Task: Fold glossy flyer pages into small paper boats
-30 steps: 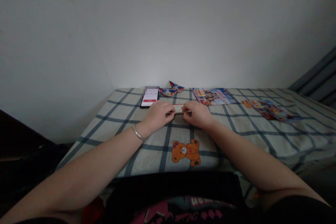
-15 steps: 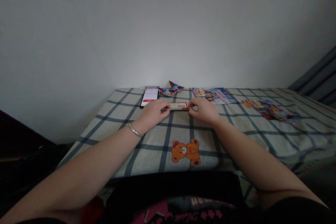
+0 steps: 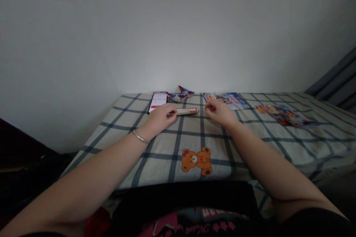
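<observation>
A narrow folded paper strip (image 3: 187, 111), pale with a red upper edge, lies over the checked cloth. My left hand (image 3: 161, 116), with a silver bangle at its wrist, is closed in a pinch on the strip's left end. To the right, my right hand (image 3: 219, 113) is off the strip, its fingers loosely curled and a gap showing between thumb and forefinger. Nothing shows in it. Just behind my left hand rests a phone (image 3: 158, 100) with a lit screen. A folded paper piece (image 3: 180, 95) in blue, red and white sits by the wall.
Behind my right hand lies a colourful printed leaflet (image 3: 236, 100). Farther right are more printed sheets (image 3: 286, 115). The checked cloth (image 3: 155, 166) bears a printed teddy bear (image 3: 197, 161) near the front edge. A pale wall (image 3: 178, 29) rises at the back.
My right hand has let go of the strip's right end and moved slightly right. My left hand has shifted a little left with the strip, which now tilts slightly.
</observation>
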A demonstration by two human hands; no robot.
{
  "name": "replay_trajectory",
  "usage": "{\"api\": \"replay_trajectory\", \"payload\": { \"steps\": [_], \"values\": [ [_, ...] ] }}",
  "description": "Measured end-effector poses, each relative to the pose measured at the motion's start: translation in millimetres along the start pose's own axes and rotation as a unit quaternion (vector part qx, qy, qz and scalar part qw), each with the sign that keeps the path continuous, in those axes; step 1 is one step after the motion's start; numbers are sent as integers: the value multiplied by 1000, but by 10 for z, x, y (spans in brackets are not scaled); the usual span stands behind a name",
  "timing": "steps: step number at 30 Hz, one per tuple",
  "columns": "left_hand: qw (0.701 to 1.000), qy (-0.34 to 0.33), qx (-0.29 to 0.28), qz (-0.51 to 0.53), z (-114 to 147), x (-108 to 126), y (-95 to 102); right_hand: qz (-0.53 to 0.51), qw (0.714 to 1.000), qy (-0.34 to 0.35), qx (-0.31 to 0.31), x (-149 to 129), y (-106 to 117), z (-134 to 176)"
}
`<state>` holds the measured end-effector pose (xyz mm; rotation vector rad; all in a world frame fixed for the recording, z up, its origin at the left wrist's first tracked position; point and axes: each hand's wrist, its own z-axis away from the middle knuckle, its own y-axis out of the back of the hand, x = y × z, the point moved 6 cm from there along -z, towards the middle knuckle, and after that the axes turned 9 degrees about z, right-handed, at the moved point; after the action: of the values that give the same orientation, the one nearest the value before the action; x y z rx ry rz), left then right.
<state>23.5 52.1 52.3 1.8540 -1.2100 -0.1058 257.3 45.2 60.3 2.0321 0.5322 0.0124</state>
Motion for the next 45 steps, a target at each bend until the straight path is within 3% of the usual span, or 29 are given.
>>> {"api": "replay_trajectory", "payload": {
  "steps": [5,12,17,25,33,45],
  "values": [
    [1000,-17,-5,-7,11,83,-39,-22,996,81,10,-178,-50,14],
    [998,-46,-10,-39,7,143,-54,-6,993,113,32,-304,-25,46],
    [991,-95,-32,-87,13,272,-120,43,987,152,19,-511,-45,102],
    [976,-163,-81,-122,27,406,-239,36,971,234,-31,-754,-141,173],
    [980,-135,-63,-131,5,339,-190,-24,971,231,-47,-639,-77,151],
    [980,-91,-63,-167,-32,174,-54,-94,978,181,-33,-237,-83,47]
  ]
}}
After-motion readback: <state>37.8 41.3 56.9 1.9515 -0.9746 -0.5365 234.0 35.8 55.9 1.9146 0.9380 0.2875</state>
